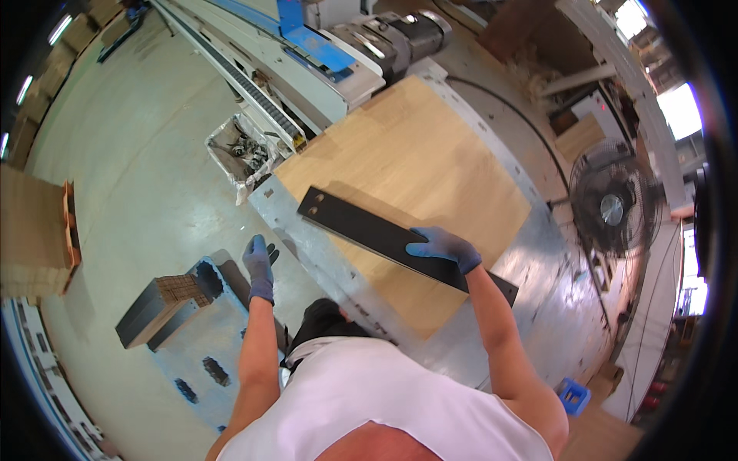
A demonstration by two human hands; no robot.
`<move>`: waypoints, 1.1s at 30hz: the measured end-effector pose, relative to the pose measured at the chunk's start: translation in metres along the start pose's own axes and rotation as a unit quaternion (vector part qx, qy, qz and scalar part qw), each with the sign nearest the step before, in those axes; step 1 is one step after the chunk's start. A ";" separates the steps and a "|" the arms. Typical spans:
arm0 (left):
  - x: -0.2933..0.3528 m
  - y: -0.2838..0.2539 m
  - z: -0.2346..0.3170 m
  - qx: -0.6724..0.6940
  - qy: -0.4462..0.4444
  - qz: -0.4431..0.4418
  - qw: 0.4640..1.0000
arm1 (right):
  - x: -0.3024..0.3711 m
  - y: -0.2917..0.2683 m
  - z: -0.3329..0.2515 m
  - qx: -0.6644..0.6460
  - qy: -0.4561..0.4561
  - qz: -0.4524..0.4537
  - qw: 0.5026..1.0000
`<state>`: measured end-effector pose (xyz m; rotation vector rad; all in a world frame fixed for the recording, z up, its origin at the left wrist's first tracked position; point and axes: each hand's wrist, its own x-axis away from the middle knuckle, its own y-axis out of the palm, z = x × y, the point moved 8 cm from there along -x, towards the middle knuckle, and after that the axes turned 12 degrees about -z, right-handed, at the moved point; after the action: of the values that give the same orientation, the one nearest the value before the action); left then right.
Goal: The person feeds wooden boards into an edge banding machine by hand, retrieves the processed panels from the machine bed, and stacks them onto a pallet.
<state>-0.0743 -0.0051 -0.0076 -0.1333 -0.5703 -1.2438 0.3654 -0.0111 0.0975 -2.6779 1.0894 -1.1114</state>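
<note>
Black board (369, 230): 1, over the wood panel, slanting from far left to near right; two holes at its left end.
Right hand (446, 247): blue-gloved; fingers closed over the board's far edge, thumb on top; covers part of it.
Left hand (260, 265): fingers loosely parted, nothing held.
Wood panel (430, 154): 1, on the metal counter (538, 257).
Left stand (188, 369): blue, carrying stacked dark boards (150, 311); count unclear.
Far left: 1 lined bin (244, 188).
Right: 1 fan (611, 196).
</note>
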 end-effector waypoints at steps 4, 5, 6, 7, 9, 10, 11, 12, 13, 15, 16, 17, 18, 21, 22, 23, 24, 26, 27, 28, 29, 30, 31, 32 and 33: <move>0.032 -0.009 -0.021 0.103 -0.209 -0.162 0.959 | 0.001 0.050 -0.019 0.155 0.014 -0.015 0.988; 0.037 -0.012 -0.019 0.093 -0.220 -0.168 0.957 | 0.001 0.057 -0.021 0.141 0.021 -0.010 0.990; 0.041 0.000 -0.012 0.080 -0.222 -0.245 0.940 | 0.000 0.067 -0.027 0.122 0.014 -0.049 0.991; 0.047 0.013 -0.006 0.068 -0.227 -0.322 0.917 | 0.001 0.078 -0.030 0.101 0.008 -0.087 0.991; 0.052 0.014 -0.001 0.008 -0.237 -0.311 0.920 | 0.003 0.087 -0.030 0.114 0.021 -0.088 0.989; 0.052 0.015 -0.003 -0.043 -0.246 -0.316 0.916 | 0.003 0.089 -0.029 0.144 0.025 -0.098 0.984; 0.053 0.016 -0.005 -0.093 -0.253 -0.321 0.908 | 0.004 0.086 -0.029 0.132 0.037 -0.088 0.987; 0.063 0.022 0.006 -0.099 -0.247 -0.311 0.912 | 0.009 0.088 -0.030 0.121 0.044 -0.091 0.988; 0.070 0.028 0.014 -0.102 -0.239 -0.302 0.917 | 0.014 0.087 -0.034 0.113 0.051 -0.093 0.988; 0.066 0.021 0.009 -0.087 -0.234 -0.326 0.912 | 0.025 0.083 -0.028 0.122 0.067 -0.081 0.987; 0.067 0.022 0.010 -0.090 -0.246 -0.320 0.911 | 0.031 0.069 -0.019 0.097 0.028 0.014 0.995; 0.068 0.023 0.010 -0.093 -0.258 -0.313 0.909 | 0.043 0.053 -0.008 0.076 -0.010 0.109 0.991; 0.065 0.015 0.008 -0.097 -0.252 -0.317 0.909 | 0.064 0.028 0.004 0.068 0.025 0.209 0.975; 0.063 0.010 0.005 -0.089 -0.282 -0.295 0.909 | 0.172 -0.035 0.069 0.109 0.110 0.528 0.835; 0.063 0.016 0.005 -0.089 -0.288 -0.301 0.905 | 0.209 -0.044 0.112 0.064 0.148 0.586 0.794; 0.062 0.020 0.007 -0.097 -0.286 -0.291 0.908 | 0.244 -0.049 0.148 0.019 0.183 0.638 0.748; 0.062 0.018 0.008 -0.106 -0.284 -0.276 0.912 | 0.257 -0.047 0.178 -0.105 0.221 0.580 0.777; 0.054 0.012 0.006 -0.109 -0.279 -0.256 0.919 | 0.270 -0.014 0.248 -0.454 0.232 0.455 0.730; 0.054 0.008 0.006 -0.115 -0.270 -0.231 0.928 | 0.265 -0.008 0.259 -0.455 0.236 0.449 0.732; 0.061 0.018 0.014 -0.129 -0.268 -0.225 0.928 | 0.249 0.007 0.264 -0.534 0.184 0.393 0.726; 0.063 0.024 0.013 -0.129 -0.271 -0.223 0.928 | 0.233 0.022 0.266 -0.607 0.131 0.334 0.710; 0.068 0.026 0.012 -0.085 -0.300 -0.221 0.924 | 0.227 0.026 0.275 -0.547 0.154 0.336 0.751; 0.070 0.024 0.012 -0.045 -0.326 -0.216 0.919 | 0.215 0.025 0.258 -0.551 0.154 0.327 0.752; 0.064 0.011 0.008 -0.053 -0.324 -0.218 0.919 | 0.208 0.017 0.237 -0.506 0.150 0.319 0.787; 0.061 0.011 0.008 -0.055 -0.327 -0.215 0.918 | 0.211 0.009 0.221 -0.458 0.148 0.318 0.817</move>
<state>-0.0546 -0.0506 0.0301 -0.5579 -1.1533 -1.6657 0.6051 -0.1971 0.0587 -2.1981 2.9103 -1.0087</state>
